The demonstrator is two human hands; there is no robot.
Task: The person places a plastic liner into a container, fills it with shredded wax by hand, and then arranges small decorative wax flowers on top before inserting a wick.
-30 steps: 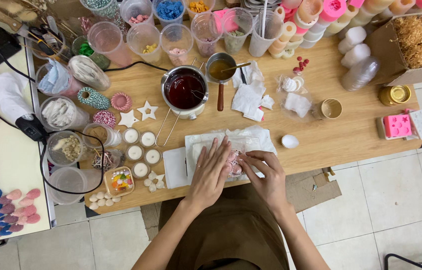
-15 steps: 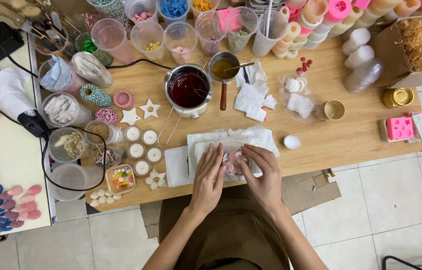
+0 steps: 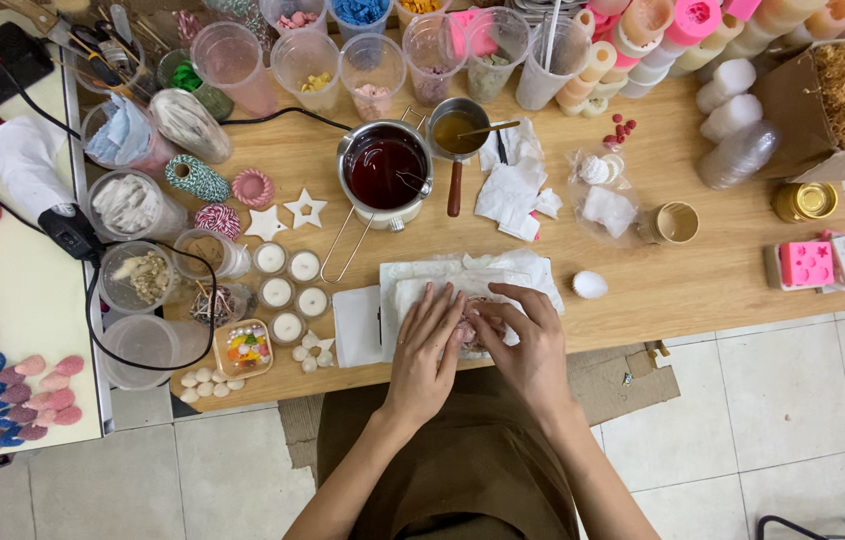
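Left hand (image 3: pixel 427 355) flat, fingers spread, right hand (image 3: pixel 526 345) curled beside it, fingertips seemingly touching, forearms converging.

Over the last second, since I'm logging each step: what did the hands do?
The left hand and right hand drew closer together over the white paper, fingertips now meeting on a small pinkish piece. The pot of dark red liquid and the tealights stayed put.

The scene is evenly and brightly lit, shadows are kept soft, and slight edge distortion is seen.
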